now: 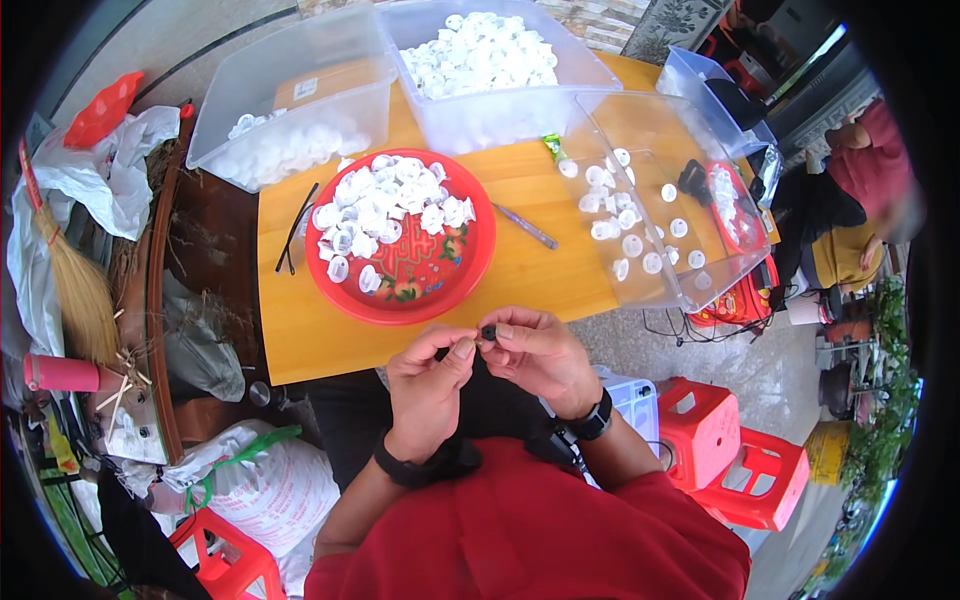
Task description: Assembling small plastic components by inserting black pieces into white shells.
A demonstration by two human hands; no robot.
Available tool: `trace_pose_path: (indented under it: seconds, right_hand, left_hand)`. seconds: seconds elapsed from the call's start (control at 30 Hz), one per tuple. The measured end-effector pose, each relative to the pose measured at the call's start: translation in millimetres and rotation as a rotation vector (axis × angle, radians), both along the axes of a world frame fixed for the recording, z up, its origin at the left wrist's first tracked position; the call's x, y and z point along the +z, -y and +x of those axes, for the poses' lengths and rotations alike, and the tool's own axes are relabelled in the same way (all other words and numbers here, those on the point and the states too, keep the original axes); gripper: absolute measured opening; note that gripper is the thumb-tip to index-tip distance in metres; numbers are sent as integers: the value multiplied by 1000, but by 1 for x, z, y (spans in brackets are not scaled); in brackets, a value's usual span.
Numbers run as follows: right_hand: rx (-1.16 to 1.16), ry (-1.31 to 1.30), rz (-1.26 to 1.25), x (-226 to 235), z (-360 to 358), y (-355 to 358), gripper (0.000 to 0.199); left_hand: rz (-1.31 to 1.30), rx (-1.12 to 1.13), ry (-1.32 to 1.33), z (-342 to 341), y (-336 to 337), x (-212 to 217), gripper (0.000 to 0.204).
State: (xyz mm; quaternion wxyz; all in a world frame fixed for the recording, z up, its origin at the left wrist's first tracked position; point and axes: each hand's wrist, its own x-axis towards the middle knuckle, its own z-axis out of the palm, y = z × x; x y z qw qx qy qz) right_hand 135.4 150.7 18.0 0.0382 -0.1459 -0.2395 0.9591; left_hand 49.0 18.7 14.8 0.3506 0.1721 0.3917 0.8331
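Observation:
Close together over the table's front edge, both my hands are raised with fingertips pinched. My right hand (541, 362) grips a small round black part (488, 332) between thumb and forefinger. Thumb and forefinger of my left hand (430, 380) pinch beside it; whatever they hold is too small to make out. Just beyond the hands sits a red round tray (455, 290) with a flower pattern. Many small white plastic caps (375, 205) are heaped in its far part.
On the wooden table (530, 285) lie a slim pen-like tool (525, 226) and black tweezer-like sticks (295, 230). Clear bins (590, 75) of white parts stand behind. A transparent lid (660, 290) with scattered caps is at right. Red stools (700, 425) stand nearby; another person (880, 170) sits far right.

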Motion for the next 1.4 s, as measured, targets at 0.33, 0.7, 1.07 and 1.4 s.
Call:
trace_pose_path:
  seconds: [0.33,0.7,1.07,1.4]
  right_hand:
    - [29,30,10,-2,-1,8,21]
    - [19,48,79,1,1,12,19]
    - [-28,171,312,1,2,7,19]
    - [-468,348,2125,-43,-18,-44,11]
  left_hand:
    - [-1,-29,171,-2,3,-8,14]
    - [-103,105,-211,0,2,-3,11]
    - [-220,117,-254,-2,4,-10,8]
    - [-32,-148,344,-17,8,-14,12]
